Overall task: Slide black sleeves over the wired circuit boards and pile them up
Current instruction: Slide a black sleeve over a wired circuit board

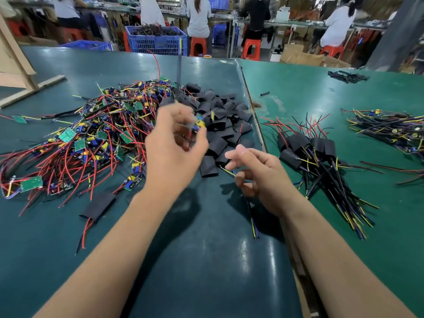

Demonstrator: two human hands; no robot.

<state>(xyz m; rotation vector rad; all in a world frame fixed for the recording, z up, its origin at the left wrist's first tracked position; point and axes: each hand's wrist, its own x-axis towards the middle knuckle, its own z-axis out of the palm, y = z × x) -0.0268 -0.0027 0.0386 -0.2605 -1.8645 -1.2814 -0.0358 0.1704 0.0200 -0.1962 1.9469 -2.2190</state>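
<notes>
While blurred above the green tabletop [206, 260], left hand [174, 143] pinching a small wired board [198, 125] in a closed grip. Right hand [259, 177] curled round thin yellow and black wires [253, 223]. Black sleeves [220, 125] heaped just behind both hands, bare boards [91, 138] piled left, sleeved boards [307, 145] stacked right
</notes>
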